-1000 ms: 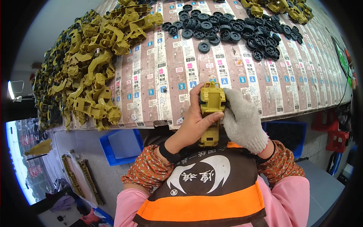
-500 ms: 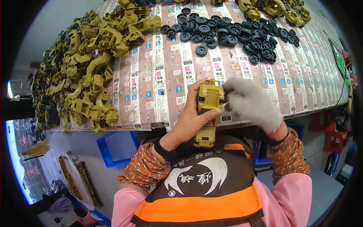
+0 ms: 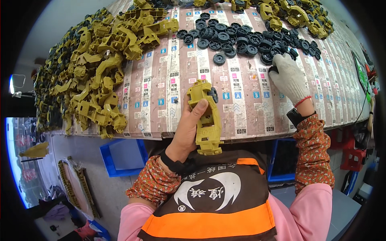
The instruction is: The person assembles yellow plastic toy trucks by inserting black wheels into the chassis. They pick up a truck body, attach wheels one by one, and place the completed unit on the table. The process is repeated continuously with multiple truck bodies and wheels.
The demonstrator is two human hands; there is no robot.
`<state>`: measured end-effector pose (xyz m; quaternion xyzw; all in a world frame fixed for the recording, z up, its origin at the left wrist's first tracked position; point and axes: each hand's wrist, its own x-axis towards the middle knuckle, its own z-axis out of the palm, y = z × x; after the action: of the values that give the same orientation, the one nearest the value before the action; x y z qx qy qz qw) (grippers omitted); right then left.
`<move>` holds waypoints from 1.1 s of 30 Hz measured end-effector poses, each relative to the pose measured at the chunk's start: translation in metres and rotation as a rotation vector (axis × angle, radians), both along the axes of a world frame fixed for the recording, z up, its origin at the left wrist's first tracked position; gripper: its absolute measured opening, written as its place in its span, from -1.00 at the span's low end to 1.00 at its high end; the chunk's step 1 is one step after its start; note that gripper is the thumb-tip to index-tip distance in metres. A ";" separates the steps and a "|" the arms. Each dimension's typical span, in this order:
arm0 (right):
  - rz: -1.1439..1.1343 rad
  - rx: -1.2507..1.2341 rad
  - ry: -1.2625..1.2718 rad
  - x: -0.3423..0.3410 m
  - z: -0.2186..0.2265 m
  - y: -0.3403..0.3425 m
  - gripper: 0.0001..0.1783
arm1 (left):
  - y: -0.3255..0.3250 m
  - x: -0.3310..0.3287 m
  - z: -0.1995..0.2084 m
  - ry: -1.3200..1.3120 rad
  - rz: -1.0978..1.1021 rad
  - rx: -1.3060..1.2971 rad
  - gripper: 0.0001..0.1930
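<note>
My bare left hand [image 3: 188,122] is closed around a mustard-yellow toy vehicle body [image 3: 208,130], holding it upright over the table's near edge with the thumb across its upper part. A black toy wheel [image 3: 213,95] sits on the right side of the body, near its far end. My right hand [image 3: 288,76], in a pale knitted glove, reaches to the near right edge of a pile of black toy wheels [image 3: 245,40]. Its fingers are curled. Something dark shows by its thumb, and what the fingertips hold is hidden.
A big heap of yellow vehicle bodies [image 3: 96,76] covers the table's left side. More yellow bodies with black wheels [image 3: 295,15] lie at the far right. Printed paper strips cover the table [image 3: 157,112]. Blue bins [image 3: 116,170] stand below its near edge.
My right hand has left the toy body and moved away to the right, to the wheels. My left hand has shifted slightly left and turned the body, showing a wheel on its right side.
</note>
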<state>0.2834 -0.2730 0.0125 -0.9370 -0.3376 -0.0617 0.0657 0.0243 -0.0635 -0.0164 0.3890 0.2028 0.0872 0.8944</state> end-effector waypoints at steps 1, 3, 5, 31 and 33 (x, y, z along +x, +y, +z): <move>0.008 0.022 0.000 -0.007 0.002 0.002 -0.74 | -0.001 0.002 -0.001 -0.005 0.042 -0.009 -0.50; 0.036 0.181 0.178 -0.032 0.013 0.008 -0.73 | 0.003 0.000 -0.004 0.008 0.050 -0.023 -0.53; 0.100 0.328 0.448 -0.064 0.017 0.019 -0.74 | 0.006 -0.001 -0.006 0.024 0.088 0.000 -0.54; 0.292 0.696 0.641 -0.209 0.017 0.034 -0.43 | -0.013 0.004 0.019 -0.282 0.519 0.559 0.04; 0.286 0.649 0.688 -0.204 0.021 0.033 -0.40 | -0.019 0.006 0.019 -0.339 0.553 0.619 0.06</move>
<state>0.0791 -0.2397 0.0339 -0.7786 -0.3849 0.1588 0.4695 0.0301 -0.0822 0.0025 0.5499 0.1142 0.4420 0.6994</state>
